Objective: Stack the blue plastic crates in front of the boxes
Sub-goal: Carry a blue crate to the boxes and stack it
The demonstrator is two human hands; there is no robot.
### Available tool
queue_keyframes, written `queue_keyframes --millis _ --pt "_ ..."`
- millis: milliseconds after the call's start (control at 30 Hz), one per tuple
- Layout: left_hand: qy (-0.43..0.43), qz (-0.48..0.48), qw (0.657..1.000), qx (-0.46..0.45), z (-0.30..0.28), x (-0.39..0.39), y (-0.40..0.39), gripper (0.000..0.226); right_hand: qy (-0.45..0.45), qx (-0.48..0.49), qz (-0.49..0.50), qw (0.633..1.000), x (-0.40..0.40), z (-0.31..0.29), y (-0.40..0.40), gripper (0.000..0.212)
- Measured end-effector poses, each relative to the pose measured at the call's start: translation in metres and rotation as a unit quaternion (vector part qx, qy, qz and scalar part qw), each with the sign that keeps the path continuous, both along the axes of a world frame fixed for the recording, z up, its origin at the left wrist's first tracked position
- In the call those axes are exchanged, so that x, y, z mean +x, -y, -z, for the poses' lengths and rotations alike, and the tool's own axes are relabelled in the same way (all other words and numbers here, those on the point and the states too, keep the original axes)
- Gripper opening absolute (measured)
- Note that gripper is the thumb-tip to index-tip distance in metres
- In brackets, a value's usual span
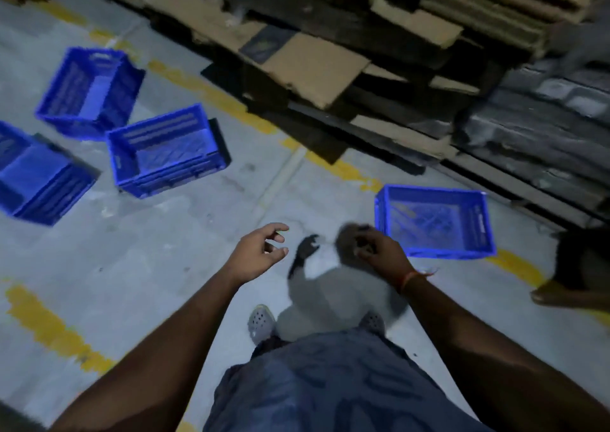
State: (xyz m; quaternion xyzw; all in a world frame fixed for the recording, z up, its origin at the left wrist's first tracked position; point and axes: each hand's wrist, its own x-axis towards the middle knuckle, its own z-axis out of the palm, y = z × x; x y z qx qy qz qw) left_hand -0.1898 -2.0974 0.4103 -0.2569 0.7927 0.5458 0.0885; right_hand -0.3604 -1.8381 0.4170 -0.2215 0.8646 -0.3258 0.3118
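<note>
Several blue plastic crates lie apart on the grey floor. One crate [435, 222] stands upright at the right, in front of the flattened cardboard boxes [317, 65]. Another crate [166, 149] sits left of centre, one [90, 91] lies behind it, and one [36, 175] is cut off by the left edge. My left hand [259, 250] hovers over the floor with loosely curled fingers and holds nothing. My right hand [379, 250] hangs just left of the right crate, fingers loosely bent, holding nothing.
Stacks of flattened cardboard and dark sheets fill the back and right on low pallets. Yellow dashed lines [211, 91] run across the floor. Another person's foot [561, 294] stands at the right edge. My own feet [260, 321] are below my hands.
</note>
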Motion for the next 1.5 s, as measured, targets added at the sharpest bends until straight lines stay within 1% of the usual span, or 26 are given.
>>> queue_keyframes --millis 133,267,333,467,600,800,1000,1067,1233,1367,1500 --pt "-0.013 0.051 0.999 0.007 -0.002 -0.067 -0.056 0.038 0.000 -0.005 0.057 0.998 -0.038 0.001 -0.073 0.032" --pt "-0.031 0.042 0.998 0.037 0.005 -0.118 -0.120 0.036 -0.012 -0.008 0.095 0.995 -0.079 -0.001 -0.146 0.030" --pt "-0.026 0.037 0.998 0.047 0.010 -0.140 -0.152 0.035 -0.011 -0.009 0.117 0.993 -0.097 0.000 -0.183 0.031" --pt "-0.018 0.050 0.998 0.044 0.015 -0.185 -0.211 0.035 -0.020 -0.009 0.159 0.987 -0.130 -0.001 -0.251 0.032" --pt "-0.026 0.077 0.996 0.033 0.017 -0.228 -0.248 0.036 -0.015 -0.014 0.207 0.978 -0.160 0.005 -0.298 0.033" --pt "-0.002 0.084 0.996 0.018 0.032 -0.300 -0.273 0.036 0.013 -0.007 0.241 0.971 -0.206 0.030 -0.328 0.032" --pt "0.024 0.058 0.998 0.021 0.069 -0.371 -0.291 0.035 0.055 0.022 0.237 0.970 -0.263 0.049 -0.350 0.031" --pt "0.048 0.056 0.997 0.024 0.079 -0.389 -0.297 0.034 0.070 0.031 0.244 0.967 -0.284 0.052 -0.360 0.030" --pt "0.083 0.045 0.995 0.011 0.094 -0.426 -0.306 0.032 0.071 0.051 0.259 0.962 -0.338 0.057 -0.385 0.031" --pt "0.092 0.029 0.995 0.004 0.094 -0.449 -0.310 0.031 0.086 0.086 0.237 0.964 -0.374 0.066 -0.400 0.034" --pt "0.097 0.010 0.995 -0.015 0.111 -0.461 -0.313 0.031 0.089 0.104 0.199 0.970 -0.414 0.092 -0.409 0.033"
